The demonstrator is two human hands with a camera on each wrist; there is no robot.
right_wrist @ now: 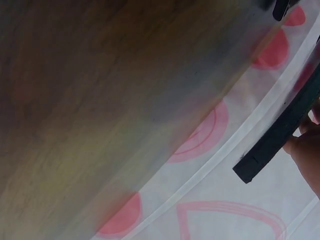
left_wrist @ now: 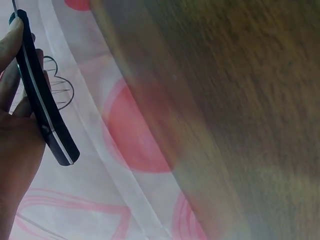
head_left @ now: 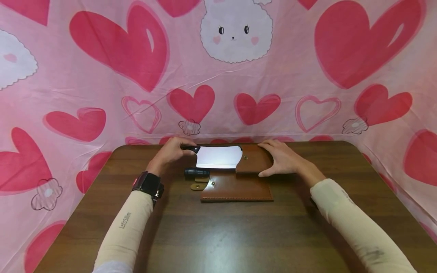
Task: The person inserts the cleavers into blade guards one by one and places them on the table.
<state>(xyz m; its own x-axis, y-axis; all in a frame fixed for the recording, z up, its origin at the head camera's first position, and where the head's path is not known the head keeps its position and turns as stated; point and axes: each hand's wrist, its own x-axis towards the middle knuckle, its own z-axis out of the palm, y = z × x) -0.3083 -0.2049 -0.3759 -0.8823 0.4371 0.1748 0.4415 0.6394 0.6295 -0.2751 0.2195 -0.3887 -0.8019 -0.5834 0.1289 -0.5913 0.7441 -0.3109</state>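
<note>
Pink heart-printed cloth point(head_left: 223, 77) around a wooden table point(head_left: 218, 235) makes this a draped-off workspace.

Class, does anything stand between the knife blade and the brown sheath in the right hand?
Nothing visible does. The left hand holds the knife by its handle, its far end at the sheath's edge. The other sheath lies on the near side.

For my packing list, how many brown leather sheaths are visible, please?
2: the far sheath, gripped by the right hand, and the near sheath, lying on the wood-grain table.
</note>
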